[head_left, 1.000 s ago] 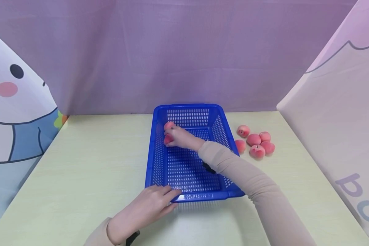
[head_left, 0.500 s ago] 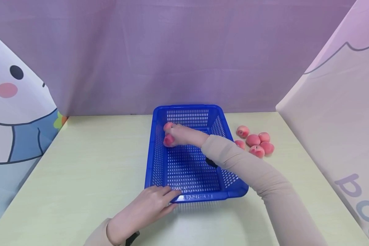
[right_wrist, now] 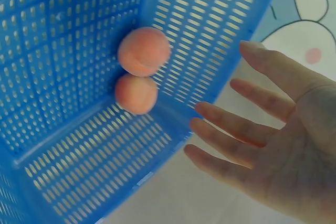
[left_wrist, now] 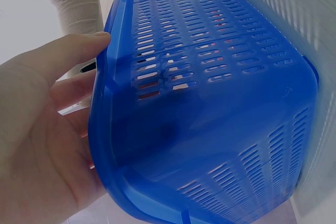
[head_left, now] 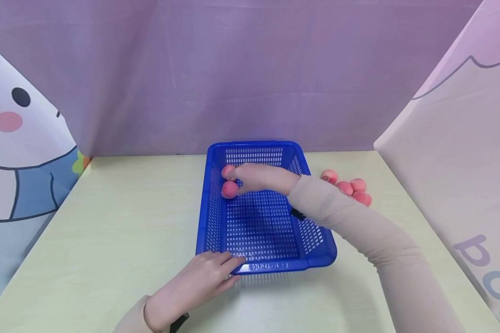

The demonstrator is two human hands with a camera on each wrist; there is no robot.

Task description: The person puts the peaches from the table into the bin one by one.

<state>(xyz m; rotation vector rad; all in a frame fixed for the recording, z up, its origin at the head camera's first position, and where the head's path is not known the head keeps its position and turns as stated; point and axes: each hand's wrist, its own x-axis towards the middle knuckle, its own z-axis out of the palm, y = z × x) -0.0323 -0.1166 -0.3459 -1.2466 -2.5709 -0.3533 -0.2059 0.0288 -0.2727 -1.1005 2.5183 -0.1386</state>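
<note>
A blue slotted plastic basket stands on the table. At its near left corner my left hand grips the rim. The left wrist view has the thumb against the outer wall and the fingers over the rim. Two peaches lie together by the basket's far left wall: a nearer one and a farther one. My right hand is over the basket, just right of these peaches. In the right wrist view that hand has its fingers spread, holding nothing, apart from the fruit.
Several more peaches lie on the table right of the basket, partly hidden by the right sleeve. A purple cloth backdrop rises behind the basket. Printed panels flank the table.
My right hand has let go of the nearer peach, which stays in the basket beside the other. The hand has drawn back to the right. My left hand keeps its place on the rim.
</note>
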